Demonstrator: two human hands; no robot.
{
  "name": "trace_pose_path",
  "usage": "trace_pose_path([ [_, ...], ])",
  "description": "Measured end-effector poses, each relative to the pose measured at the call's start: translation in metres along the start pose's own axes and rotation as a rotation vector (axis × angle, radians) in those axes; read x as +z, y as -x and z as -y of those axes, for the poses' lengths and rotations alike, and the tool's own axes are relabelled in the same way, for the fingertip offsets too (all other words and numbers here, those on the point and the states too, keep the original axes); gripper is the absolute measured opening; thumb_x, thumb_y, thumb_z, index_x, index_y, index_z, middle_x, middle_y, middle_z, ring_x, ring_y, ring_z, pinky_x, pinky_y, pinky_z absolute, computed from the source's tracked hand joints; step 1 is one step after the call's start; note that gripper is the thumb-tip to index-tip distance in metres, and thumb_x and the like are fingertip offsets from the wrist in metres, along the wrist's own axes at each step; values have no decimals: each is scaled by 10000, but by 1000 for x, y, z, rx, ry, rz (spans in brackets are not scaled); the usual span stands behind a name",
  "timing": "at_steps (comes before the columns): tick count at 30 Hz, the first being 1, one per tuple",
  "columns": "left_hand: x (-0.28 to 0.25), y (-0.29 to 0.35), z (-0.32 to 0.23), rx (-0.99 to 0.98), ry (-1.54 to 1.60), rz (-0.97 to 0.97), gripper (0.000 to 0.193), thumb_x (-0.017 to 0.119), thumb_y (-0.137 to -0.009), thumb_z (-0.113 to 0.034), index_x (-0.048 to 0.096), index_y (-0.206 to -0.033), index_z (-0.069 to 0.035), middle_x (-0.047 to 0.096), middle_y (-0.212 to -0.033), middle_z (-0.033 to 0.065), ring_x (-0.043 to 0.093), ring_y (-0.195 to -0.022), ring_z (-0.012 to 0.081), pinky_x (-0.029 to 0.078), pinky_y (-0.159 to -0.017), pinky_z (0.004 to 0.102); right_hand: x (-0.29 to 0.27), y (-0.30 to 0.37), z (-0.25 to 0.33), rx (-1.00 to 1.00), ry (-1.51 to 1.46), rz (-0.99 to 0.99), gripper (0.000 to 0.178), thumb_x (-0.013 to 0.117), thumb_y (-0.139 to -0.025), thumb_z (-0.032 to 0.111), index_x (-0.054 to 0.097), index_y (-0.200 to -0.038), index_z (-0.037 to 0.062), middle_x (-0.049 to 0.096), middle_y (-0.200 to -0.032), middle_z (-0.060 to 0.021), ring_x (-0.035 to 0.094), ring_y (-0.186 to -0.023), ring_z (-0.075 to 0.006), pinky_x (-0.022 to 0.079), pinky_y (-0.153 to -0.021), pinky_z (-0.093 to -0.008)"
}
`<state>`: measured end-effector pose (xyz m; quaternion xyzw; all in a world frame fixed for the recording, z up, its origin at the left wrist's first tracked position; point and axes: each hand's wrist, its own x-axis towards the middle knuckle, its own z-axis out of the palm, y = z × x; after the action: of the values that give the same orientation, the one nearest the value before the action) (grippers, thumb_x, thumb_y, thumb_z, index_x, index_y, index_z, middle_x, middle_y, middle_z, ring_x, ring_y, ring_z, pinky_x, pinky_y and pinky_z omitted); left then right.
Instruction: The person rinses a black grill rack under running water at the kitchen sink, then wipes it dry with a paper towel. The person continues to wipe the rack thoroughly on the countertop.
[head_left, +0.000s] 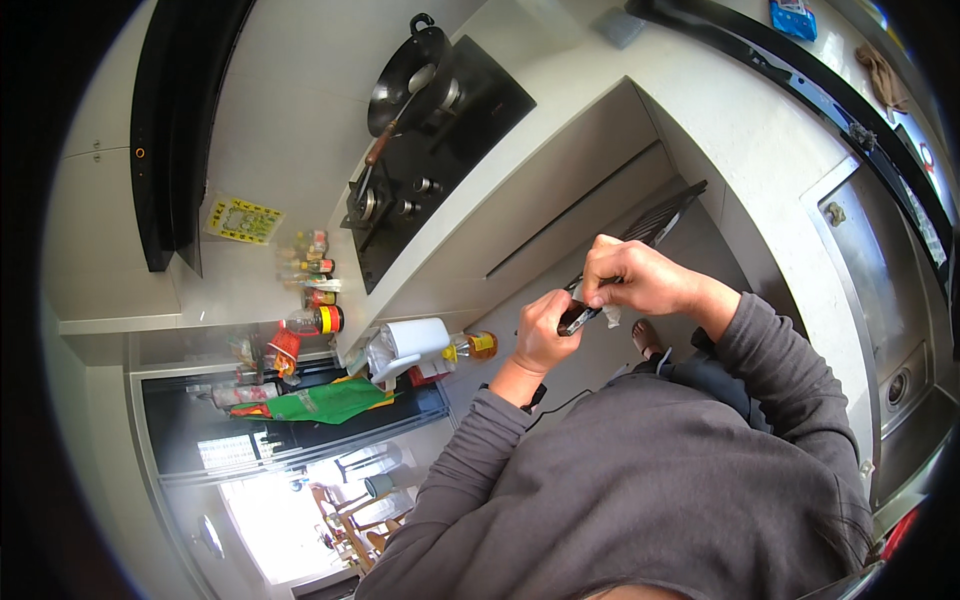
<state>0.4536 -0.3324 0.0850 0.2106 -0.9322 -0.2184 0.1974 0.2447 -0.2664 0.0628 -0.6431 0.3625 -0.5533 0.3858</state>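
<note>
In front of my body, my left hand (546,338) is closed round the near end of a long, narrow black slatted panel (664,217), whose exact kind I cannot make out. The panel slants away to the upper right, beyond my hands. My right hand (635,278) is bent over the same end, its fingers pinched on a crumpled white tissue (612,316). The tissue hangs beneath the fingers against the panel. My fingers partly hide the dark end piece between the two hands.
A black gas hob (470,110) bears a wok (408,78) with a wooden-handled ladle. Sauce bottles (318,320) line the counter at left, near a white plastic container (416,338) and an oil bottle (480,345). A steel sink (905,375) is at right. My foot (647,338) shows below.
</note>
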Motion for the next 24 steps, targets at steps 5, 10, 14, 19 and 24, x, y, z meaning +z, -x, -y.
trace_pose_path([
  [5, -4, 0, -3, 20, 19, 11, 227, 676, -607, 34, 508, -744, -32, 548, -675, 113, 574, -595, 312, 462, -533, 368, -9, 3, 3, 6, 102, 19, 134, 749, -754, 88, 627, -801, 60, 599, -792, -36, 519, -865, -246, 447, -769, -367],
  [10, -7, 0, -4, -10, 36, 48, 216, 672, -617, 27, 494, -723, -36, 538, -657, 101, 567, -579, 302, 461, -522, 368, -13, 3, -3, -19, 27, 77, 138, 742, -753, 77, 607, -775, 55, 591, -765, -36, 515, -859, -242, 446, -754, -371],
  [14, -3, 0, 1, 65, 8, 24, 179, 713, -673, -34, 556, -760, -36, 588, -695, 99, 597, -612, 303, 486, -542, 356, 1, -8, 6, -32, -22, 169, 138, 739, -759, 77, 603, -772, 52, 600, -740, -39, 522, -864, -239, 454, -739, -372],
  [19, 11, 1, 7, 110, 265, 19, 289, 780, -748, -280, 666, -918, -77, 699, -853, 101, 688, -755, 315, 550, -655, 342, 24, -18, 31, -185, -99, 269, 131, 736, -787, 122, 624, -801, 56, 620, -830, -60, 537, -895, -262, 466, -797, -371],
  [24, 5, 1, 3, 108, -21, 41, 210, 753, -718, -150, 620, -842, -45, 651, -753, 98, 646, -654, 305, 517, -571, 344, 13, -2, 14, -119, 8, 29, 118, 707, -795, 120, 612, -820, 55, 601, -849, -77, 534, -893, -282, 465, -809, -386],
])
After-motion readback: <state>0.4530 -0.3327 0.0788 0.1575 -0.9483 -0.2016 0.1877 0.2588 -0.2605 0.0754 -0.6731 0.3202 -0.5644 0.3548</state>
